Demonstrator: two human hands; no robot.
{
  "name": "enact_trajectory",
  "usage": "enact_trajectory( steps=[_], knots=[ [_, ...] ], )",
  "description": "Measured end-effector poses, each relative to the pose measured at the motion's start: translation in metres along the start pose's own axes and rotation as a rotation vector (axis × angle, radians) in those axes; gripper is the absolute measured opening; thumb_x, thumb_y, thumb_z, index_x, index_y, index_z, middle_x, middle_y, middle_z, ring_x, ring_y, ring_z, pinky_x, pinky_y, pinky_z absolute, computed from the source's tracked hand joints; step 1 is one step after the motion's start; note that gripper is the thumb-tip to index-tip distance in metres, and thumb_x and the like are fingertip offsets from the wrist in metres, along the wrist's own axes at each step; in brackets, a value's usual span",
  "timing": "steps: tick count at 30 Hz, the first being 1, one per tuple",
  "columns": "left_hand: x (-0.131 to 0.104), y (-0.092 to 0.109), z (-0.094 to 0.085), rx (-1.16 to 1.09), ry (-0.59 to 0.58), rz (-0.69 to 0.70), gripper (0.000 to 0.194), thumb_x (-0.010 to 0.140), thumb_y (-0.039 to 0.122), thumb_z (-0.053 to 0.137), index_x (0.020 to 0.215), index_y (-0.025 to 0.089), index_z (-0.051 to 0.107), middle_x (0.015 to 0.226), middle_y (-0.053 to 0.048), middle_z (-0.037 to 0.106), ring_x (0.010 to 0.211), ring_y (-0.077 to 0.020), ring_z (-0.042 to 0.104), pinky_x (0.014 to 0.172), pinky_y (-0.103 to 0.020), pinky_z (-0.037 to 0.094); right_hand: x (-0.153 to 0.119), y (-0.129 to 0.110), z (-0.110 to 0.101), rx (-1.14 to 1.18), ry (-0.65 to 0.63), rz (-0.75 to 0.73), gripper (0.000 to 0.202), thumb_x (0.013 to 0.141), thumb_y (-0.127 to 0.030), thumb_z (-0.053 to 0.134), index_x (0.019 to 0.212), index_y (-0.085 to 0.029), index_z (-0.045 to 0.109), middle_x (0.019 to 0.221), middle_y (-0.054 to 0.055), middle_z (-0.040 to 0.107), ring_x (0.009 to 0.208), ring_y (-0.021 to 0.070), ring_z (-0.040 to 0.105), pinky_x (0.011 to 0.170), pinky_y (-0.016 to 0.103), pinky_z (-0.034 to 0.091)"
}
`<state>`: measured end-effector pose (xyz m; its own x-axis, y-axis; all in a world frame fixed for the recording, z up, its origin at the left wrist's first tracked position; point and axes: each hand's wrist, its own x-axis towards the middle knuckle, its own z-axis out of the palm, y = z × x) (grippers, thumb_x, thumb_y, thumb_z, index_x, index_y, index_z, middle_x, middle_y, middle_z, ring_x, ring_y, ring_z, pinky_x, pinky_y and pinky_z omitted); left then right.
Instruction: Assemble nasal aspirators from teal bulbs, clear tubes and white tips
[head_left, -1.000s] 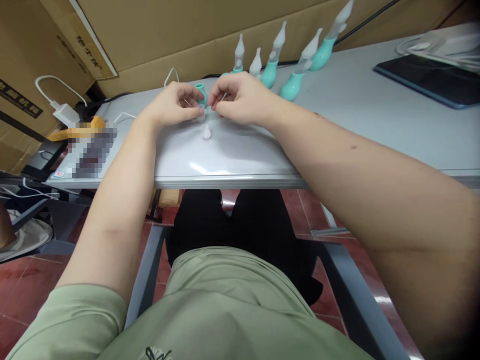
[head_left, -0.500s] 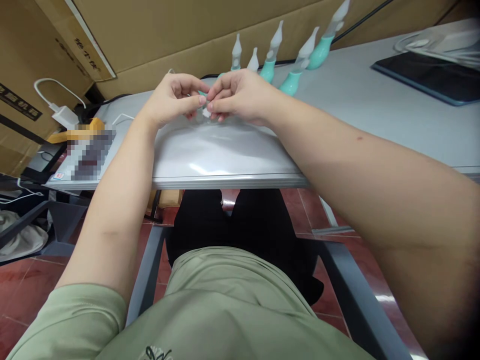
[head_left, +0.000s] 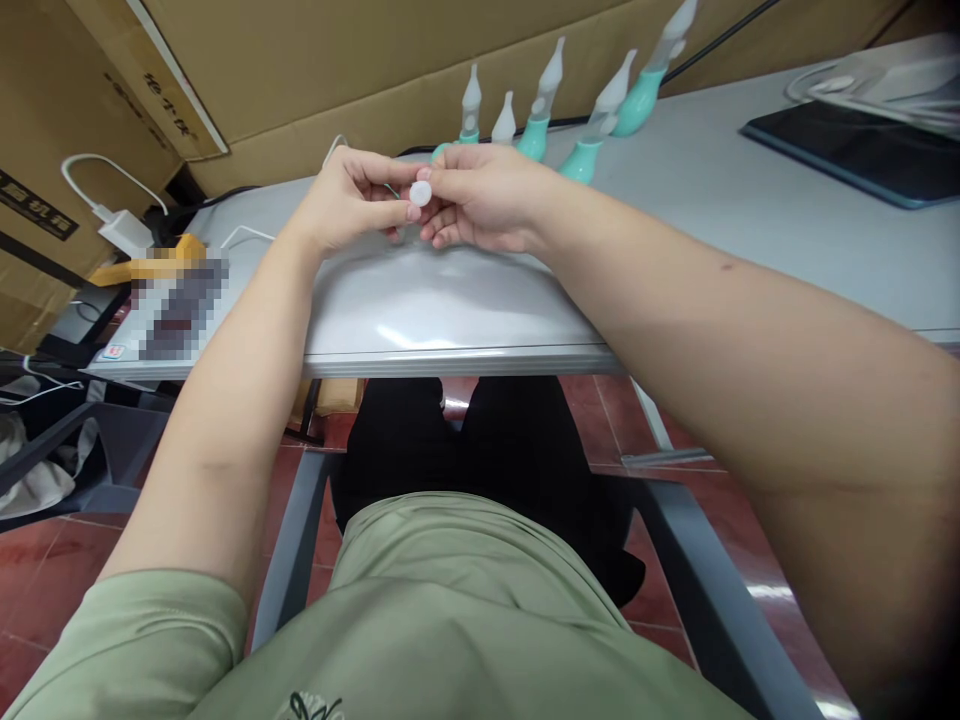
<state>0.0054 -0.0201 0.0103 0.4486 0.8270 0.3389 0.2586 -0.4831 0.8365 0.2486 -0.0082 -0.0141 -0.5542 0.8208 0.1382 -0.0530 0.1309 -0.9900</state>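
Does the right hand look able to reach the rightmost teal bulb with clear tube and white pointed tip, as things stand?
Probably yes, once the right hand releases the small white round piece in its grip; nothing visible blocks the teal bulb from the right.

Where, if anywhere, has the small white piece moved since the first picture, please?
Yes: the small white piece has gone up and away from the table's front edge.

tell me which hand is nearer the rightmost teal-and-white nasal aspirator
Right. The right hand is left of the rightmost teal-and-white nasal aspirator and closer to the person; the left hand is farther left, with the right hand between.
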Motion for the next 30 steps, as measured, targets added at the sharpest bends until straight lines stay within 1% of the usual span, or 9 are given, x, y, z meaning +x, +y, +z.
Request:
enact_trajectory(
  steps=[3, 7, 10, 13, 16, 19, 21, 25, 30],
  knots=[
    [0.0, -0.001, -0.001, -0.011, 0.002, 0.006, 0.019, 0.083, 0.036, 0.108, 0.101, 0.031, 0.104, 0.11, -0.001, 0.096, 0.098, -0.0245, 0.089, 0.08, -0.038, 0.071, 0.003, 0.003, 0.002, -0.064, 0.135, -0.017, 0.081, 0.069, -0.081, 0.117, 0.102, -0.035, 0.06, 0.081, 0.001, 0.066, 0.09, 0.0273, 0.064, 0.087, 0.048, 0.052],
    [-0.002, 0.003, 0.0, -0.01, 0.027, -0.008, 0.012, 0.09, 0.038, 0.106, 0.099, 0.031, 0.105, 0.102, -0.001, 0.095, 0.088, -0.0214, 0.086, 0.086, -0.04, 0.074, 0.001, -0.003, 0.007, -0.049, 0.22, -0.072, 0.071, 0.069, -0.065, 0.116, 0.1, -0.038, 0.058, 0.087, 0.001, 0.074, 0.094, 0.0324, 0.071, 0.083, 0.051, 0.057],
    [-0.002, 0.006, 0.001, -0.023, 0.06, 0.003, 0.013, 0.09, 0.039, 0.107, 0.099, 0.03, 0.105, 0.094, -0.003, 0.093, 0.084, -0.023, 0.086, 0.09, -0.046, 0.076, -0.004, -0.01, 0.009, -0.034, 0.204, -0.08, 0.057, 0.073, -0.053, 0.108, 0.098, -0.039, 0.059, 0.092, 0.001, 0.08, 0.1, 0.0354, 0.078, 0.085, 0.052, 0.06],
    [-0.001, 0.007, 0.001, -0.037, 0.083, -0.01, 0.016, 0.087, 0.04, 0.109, 0.098, 0.03, 0.103, 0.096, -0.003, 0.094, 0.086, -0.0258, 0.088, 0.094, -0.051, 0.077, -0.009, -0.015, 0.01, -0.06, 0.194, -0.114, 0.046, 0.077, -0.048, 0.106, 0.096, -0.038, 0.065, 0.098, 0.002, 0.084, 0.103, 0.0333, 0.079, 0.088, 0.051, 0.06],
    [-0.001, 0.008, -0.002, -0.055, 0.072, -0.045, 0.021, 0.083, 0.039, 0.111, 0.099, 0.031, 0.101, 0.099, -0.003, 0.095, 0.094, -0.0279, 0.09, 0.1, -0.053, 0.077, -0.011, -0.015, 0.008, -0.117, 0.201, -0.189, 0.048, 0.078, -0.051, 0.114, 0.095, -0.037, 0.071, 0.097, 0.004, 0.084, 0.104, 0.031, 0.076, 0.092, 0.051, 0.06],
    [-0.002, 0.009, -0.003, -0.056, 0.033, -0.068, 0.023, 0.086, 0.041, 0.111, 0.101, 0.028, 0.099, 0.102, -0.003, 0.094, 0.098, -0.0258, 0.087, 0.104, -0.05, 0.076, -0.011, -0.012, 0.006, -0.164, 0.193, -0.242, 0.049, 0.078, -0.064, 0.117, 0.094, -0.038, 0.078, 0.096, 0.006, 0.083, 0.105, 0.033, 0.076, 0.094, 0.053, 0.06],
    [-0.003, 0.01, -0.004, -0.051, 0.008, -0.073, 0.018, 0.091, 0.038, 0.107, 0.096, 0.024, 0.096, 0.101, -0.005, 0.092, 0.094, -0.0227, 0.084, 0.103, -0.047, 0.075, -0.01, -0.011, 0.004, -0.185, 0.183, -0.262, 0.047, 0.076, -0.067, 0.115, 0.093, -0.038, 0.082, 0.096, 0.009, 0.085, 0.105, 0.035, 0.075, 0.094, 0.054, 0.059],
    [-0.003, 0.011, -0.004, -0.037, 0.003, -0.068, 0.009, 0.1, 0.027, 0.097, 0.096, 0.019, 0.095, 0.101, -0.007, 0.089, 0.092, -0.021, 0.084, 0.098, -0.042, 0.072, -0.011, -0.01, 0.003, -0.187, 0.168, -0.303, 0.042, 0.079, -0.063, 0.114, 0.095, -0.037, 0.085, 0.095, 0.01, 0.087, 0.105, 0.0357, 0.073, 0.095, 0.055, 0.058],
    [-0.001, 0.011, -0.004, 0.029, 0.022, -0.113, 0.007, 0.103, 0.025, 0.097, 0.106, 0.019, 0.098, 0.103, -0.006, 0.09, 0.096, -0.0243, 0.086, 0.104, -0.045, 0.074, -0.009, -0.006, 0.0, -0.18, 0.145, -0.305, 0.04, 0.087, -0.058, 0.115, 0.098, -0.035, 0.084, 0.092, 0.006, 0.085, 0.103, 0.0318, 0.073, 0.09, 0.05, 0.058]
  ],
)
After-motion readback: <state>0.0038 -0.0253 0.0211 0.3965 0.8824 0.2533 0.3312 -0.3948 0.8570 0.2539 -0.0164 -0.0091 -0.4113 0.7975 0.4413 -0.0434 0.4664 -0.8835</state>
